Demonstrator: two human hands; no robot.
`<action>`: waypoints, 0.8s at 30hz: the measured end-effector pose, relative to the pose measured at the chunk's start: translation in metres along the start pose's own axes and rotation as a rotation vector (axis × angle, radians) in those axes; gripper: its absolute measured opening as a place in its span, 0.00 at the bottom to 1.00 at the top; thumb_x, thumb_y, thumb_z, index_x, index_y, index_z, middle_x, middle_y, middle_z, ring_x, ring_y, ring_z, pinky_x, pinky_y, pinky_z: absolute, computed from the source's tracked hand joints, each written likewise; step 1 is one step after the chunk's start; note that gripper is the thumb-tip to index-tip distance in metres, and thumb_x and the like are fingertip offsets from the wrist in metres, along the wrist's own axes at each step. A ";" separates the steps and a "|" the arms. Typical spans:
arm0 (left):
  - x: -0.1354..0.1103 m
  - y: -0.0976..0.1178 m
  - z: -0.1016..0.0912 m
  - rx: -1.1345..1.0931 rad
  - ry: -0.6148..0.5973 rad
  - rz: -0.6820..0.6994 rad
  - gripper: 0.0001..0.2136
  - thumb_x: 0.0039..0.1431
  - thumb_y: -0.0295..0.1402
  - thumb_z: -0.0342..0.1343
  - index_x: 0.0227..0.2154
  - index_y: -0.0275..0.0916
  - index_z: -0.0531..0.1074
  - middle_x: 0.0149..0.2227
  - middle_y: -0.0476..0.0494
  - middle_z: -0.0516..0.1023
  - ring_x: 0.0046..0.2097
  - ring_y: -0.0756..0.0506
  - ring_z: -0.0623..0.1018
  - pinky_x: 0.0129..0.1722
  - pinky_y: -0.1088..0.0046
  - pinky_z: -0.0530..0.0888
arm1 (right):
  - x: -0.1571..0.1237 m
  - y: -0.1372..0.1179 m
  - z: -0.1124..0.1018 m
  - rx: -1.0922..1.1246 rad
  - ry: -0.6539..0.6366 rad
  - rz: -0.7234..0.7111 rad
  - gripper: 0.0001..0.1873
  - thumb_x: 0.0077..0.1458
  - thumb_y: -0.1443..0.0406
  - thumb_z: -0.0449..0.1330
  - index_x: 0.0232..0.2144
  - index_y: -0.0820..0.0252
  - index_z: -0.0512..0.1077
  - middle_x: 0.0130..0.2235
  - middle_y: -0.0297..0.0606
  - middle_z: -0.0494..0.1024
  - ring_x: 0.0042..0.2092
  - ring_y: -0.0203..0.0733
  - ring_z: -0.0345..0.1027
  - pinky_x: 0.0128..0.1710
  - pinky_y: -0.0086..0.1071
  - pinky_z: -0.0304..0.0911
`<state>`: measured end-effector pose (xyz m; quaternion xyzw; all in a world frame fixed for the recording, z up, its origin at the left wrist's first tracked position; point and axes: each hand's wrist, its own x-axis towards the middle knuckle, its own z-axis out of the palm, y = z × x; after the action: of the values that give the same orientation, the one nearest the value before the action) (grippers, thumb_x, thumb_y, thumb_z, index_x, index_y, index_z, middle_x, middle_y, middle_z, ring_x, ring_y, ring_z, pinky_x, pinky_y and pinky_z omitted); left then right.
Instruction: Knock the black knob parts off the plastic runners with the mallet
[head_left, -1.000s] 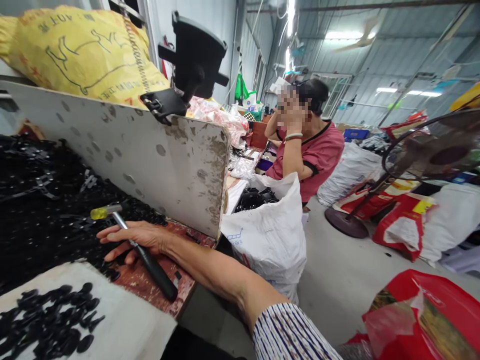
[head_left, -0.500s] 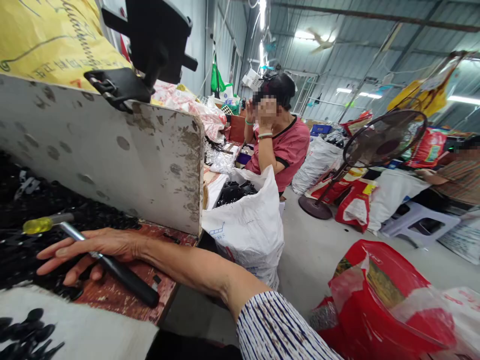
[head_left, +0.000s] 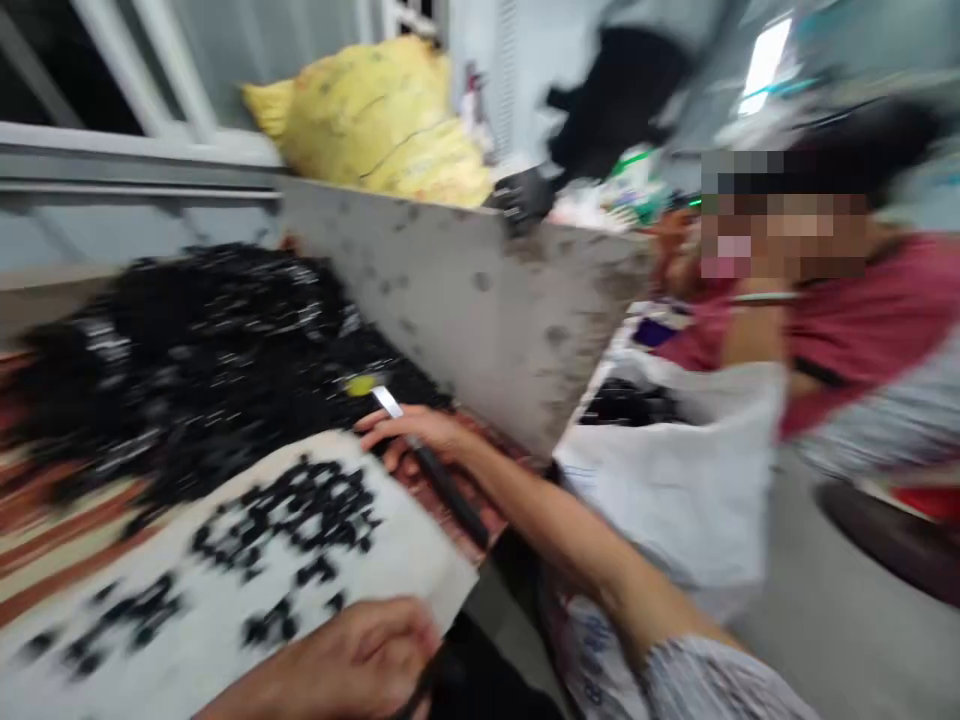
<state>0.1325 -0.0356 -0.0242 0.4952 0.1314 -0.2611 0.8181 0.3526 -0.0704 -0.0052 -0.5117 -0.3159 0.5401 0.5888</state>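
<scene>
- Tabletop point(head_left: 491, 512) partly covered by black pile point(head_left: 225, 350).
- Hammer point(head_left: 429, 464) positioned near right edge; long axis slanted, yellow end point(head_left: 360, 385) directed toward pile, black grip point(head_left: 456, 500) toward near right.
- Right hand point(head_left: 433, 427) placed at hammer, fingers extended; closure cannot be told.
- Left hand point(head_left: 379, 650) curled; contents hidden.

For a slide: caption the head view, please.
Right hand holding a hammer, left hand near black pieces on a white sheet.

Worn reddish table point(head_left: 67, 575) under a heap of black parts point(head_left: 225, 340) and a pale sheet point(head_left: 397, 560).
</scene>
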 end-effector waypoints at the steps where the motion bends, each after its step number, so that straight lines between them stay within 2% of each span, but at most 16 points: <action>1: -0.003 0.003 0.004 -0.033 -0.065 -0.065 0.18 0.42 0.41 0.68 0.33 0.39 0.71 0.21 0.50 0.72 0.17 0.56 0.64 0.16 0.82 0.57 | 0.002 0.003 -0.002 0.010 0.019 -0.009 0.09 0.60 0.66 0.59 0.43 0.64 0.71 0.36 0.35 0.76 0.25 0.29 0.68 0.21 0.24 0.65; 3: -0.004 0.009 0.004 -0.077 -0.136 -0.073 0.20 0.40 0.41 0.69 0.33 0.38 0.69 0.20 0.49 0.74 0.13 0.56 0.63 0.13 0.82 0.54 | 0.011 0.010 -0.009 0.031 0.078 -0.039 0.12 0.62 0.62 0.58 0.46 0.63 0.70 0.39 0.36 0.75 0.29 0.32 0.69 0.25 0.27 0.67; 6: -0.001 0.012 -0.004 -0.117 -0.133 -0.064 0.21 0.38 0.41 0.70 0.33 0.36 0.70 0.19 0.49 0.74 0.13 0.54 0.65 0.11 0.83 0.54 | 0.019 0.016 -0.021 0.034 0.173 -0.084 0.14 0.62 0.60 0.58 0.47 0.63 0.69 0.40 0.38 0.74 0.33 0.35 0.70 0.29 0.31 0.69; 12: 0.006 0.004 -0.012 -0.175 -0.205 -0.060 0.21 0.35 0.37 0.71 0.32 0.36 0.71 0.19 0.50 0.75 0.13 0.52 0.68 0.10 0.82 0.57 | 0.009 0.016 -0.027 -0.061 0.376 -0.128 0.15 0.62 0.60 0.58 0.48 0.62 0.69 0.42 0.39 0.74 0.36 0.37 0.71 0.32 0.33 0.70; 17: 0.011 0.000 -0.017 -0.204 -0.211 -0.059 0.20 0.33 0.36 0.71 0.31 0.37 0.72 0.18 0.52 0.74 0.13 0.52 0.68 0.11 0.81 0.58 | 0.009 0.026 -0.015 -0.191 0.462 -0.155 0.14 0.62 0.61 0.58 0.48 0.63 0.69 0.39 0.37 0.74 0.32 0.33 0.69 0.28 0.29 0.69; 21: 0.015 -0.004 -0.019 -0.217 -0.219 -0.071 0.21 0.31 0.35 0.72 0.31 0.37 0.73 0.20 0.51 0.76 0.15 0.51 0.69 0.12 0.80 0.61 | 0.009 0.036 0.003 -0.284 0.452 -0.144 0.13 0.62 0.62 0.58 0.47 0.63 0.69 0.37 0.35 0.74 0.27 0.29 0.66 0.21 0.24 0.64; 24: 0.016 -0.005 -0.018 -0.225 -0.183 -0.101 0.22 0.26 0.35 0.73 0.29 0.37 0.74 0.21 0.51 0.76 0.16 0.52 0.70 0.12 0.80 0.62 | 0.014 0.038 0.016 -0.324 0.431 -0.110 0.13 0.62 0.62 0.58 0.47 0.63 0.69 0.38 0.35 0.74 0.26 0.29 0.66 0.21 0.24 0.64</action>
<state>0.1433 -0.0265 -0.0437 0.3675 0.1095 -0.3294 0.8628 0.3293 -0.0568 -0.0388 -0.6845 -0.2929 0.3284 0.5812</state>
